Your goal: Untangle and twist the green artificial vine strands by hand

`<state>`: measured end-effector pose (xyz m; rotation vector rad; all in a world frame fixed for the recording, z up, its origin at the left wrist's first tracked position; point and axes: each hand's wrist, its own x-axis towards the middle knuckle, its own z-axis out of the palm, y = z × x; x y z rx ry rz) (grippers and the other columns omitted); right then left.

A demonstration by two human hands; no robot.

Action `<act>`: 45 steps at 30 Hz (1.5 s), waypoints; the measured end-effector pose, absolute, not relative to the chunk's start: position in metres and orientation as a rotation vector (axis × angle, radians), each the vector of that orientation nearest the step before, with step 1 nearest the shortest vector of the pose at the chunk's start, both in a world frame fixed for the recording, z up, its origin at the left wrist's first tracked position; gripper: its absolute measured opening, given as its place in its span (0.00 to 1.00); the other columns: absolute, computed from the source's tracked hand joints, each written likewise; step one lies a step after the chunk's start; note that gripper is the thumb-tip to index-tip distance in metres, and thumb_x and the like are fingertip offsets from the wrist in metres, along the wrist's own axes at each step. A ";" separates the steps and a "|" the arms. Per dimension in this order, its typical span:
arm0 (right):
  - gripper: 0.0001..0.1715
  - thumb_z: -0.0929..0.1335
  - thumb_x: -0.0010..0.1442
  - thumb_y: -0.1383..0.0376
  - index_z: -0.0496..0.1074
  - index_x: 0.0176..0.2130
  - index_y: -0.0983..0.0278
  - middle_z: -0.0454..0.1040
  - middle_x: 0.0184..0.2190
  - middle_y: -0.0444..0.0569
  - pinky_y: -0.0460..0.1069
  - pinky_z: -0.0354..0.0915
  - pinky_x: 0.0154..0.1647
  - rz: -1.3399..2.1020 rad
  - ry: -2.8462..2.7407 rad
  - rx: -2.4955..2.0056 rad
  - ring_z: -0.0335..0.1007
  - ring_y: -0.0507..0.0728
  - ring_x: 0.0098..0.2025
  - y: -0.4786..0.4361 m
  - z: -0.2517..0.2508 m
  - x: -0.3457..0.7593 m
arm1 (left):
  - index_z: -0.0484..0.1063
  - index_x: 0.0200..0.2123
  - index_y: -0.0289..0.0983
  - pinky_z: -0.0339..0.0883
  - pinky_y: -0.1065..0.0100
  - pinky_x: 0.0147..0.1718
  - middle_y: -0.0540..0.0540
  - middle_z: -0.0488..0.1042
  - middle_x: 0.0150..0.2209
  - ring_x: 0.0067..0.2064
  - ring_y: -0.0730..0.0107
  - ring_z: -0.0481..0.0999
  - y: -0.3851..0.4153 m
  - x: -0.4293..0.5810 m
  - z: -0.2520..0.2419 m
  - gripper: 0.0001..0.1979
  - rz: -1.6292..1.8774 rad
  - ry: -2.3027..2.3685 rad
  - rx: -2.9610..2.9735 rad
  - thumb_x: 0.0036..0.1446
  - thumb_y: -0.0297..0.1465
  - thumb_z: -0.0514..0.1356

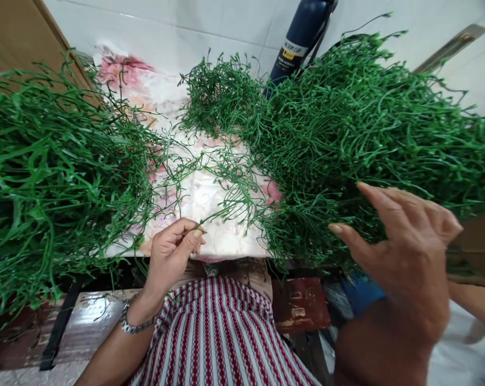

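Note:
My left hand pinches the end of a thin green stem piece above the front edge of the flowered table cover. My right hand is raised over the near side of the large right heap of green stems, its thumb and fingers spread, with nothing held. Loose stems lie scattered in the middle of the cover. Another big heap of leafy green stems fills the left side.
A dark blue vacuum cup stands at the back by the tiled wall. Cardboard is at the back left. A smaller stem pile lies at the back. Another person's arm shows at the lower right.

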<state>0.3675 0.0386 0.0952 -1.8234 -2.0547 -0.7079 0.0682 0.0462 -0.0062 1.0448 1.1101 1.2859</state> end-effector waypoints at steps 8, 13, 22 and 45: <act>0.15 0.68 0.52 0.70 0.73 0.41 0.59 0.76 0.36 0.46 0.52 0.68 0.39 -0.639 -1.773 -1.355 0.72 0.56 0.36 0.029 0.076 0.315 | 0.70 0.28 0.36 0.67 0.70 0.30 0.54 0.65 0.17 0.22 0.75 0.66 0.038 0.064 -0.008 0.05 1.270 1.118 1.115 0.53 0.31 0.59; 0.32 0.64 0.57 0.62 0.55 0.58 0.72 0.66 0.52 0.62 0.61 0.63 0.51 -0.072 -2.215 -1.530 0.61 0.65 0.53 0.061 0.042 0.258 | 0.70 0.24 0.35 0.66 0.68 0.29 0.52 0.64 0.16 0.22 0.73 0.68 0.029 0.062 -0.001 0.08 1.192 0.931 0.920 0.53 0.32 0.58; 0.14 0.61 0.58 0.68 0.69 0.43 0.68 0.71 0.35 0.55 0.55 0.63 0.43 -0.049 -2.099 -1.558 0.62 0.61 0.39 0.074 0.025 0.246 | 0.74 0.42 0.37 0.66 0.67 0.40 0.41 0.73 0.44 0.45 0.62 0.72 0.018 0.020 0.010 0.11 0.900 1.115 1.546 0.56 0.31 0.56; 0.13 0.66 0.55 0.72 0.69 0.42 0.65 0.71 0.36 0.49 0.48 0.66 0.41 0.502 -2.012 -0.957 0.68 0.53 0.40 0.052 0.034 0.237 | 0.64 0.45 0.38 0.60 0.78 0.28 0.54 0.69 0.27 0.29 0.78 0.67 0.052 0.078 0.010 0.21 1.311 1.019 0.990 0.46 0.19 0.59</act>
